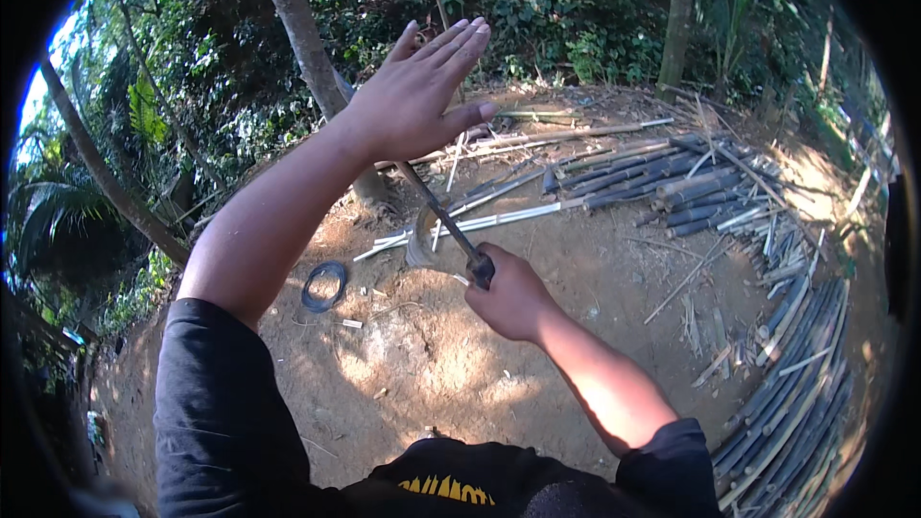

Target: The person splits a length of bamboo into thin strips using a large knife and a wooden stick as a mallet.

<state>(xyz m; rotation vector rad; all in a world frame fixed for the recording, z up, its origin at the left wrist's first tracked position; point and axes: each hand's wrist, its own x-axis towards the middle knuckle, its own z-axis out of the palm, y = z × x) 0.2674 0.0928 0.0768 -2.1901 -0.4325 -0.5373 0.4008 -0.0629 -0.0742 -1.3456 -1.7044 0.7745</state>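
Observation:
My right hand (513, 297) is wrapped around the dark handle of a machete (436, 206), whose narrow blade slants up and away to the left. Raised above the blade, my left hand (417, 96) is open, fingers stretched out and thumb apart. It hides part of the blade, and a bluish piece that looks like the tip shows beyond my wrist. I cannot tell whether the left hand touches the blade. Behind the blade is a pale, curved shape (420, 242) that I cannot make out.
A coil of black wire (324, 286) lies on the bare dirt (451, 355). Split bamboo strips (513, 218) stretch across the ground ahead. Dark bamboo poles (643, 173) are piled at the far right, and long poles (796, 403) at the near right. A tree trunk (302, 24) rises beyond my left arm.

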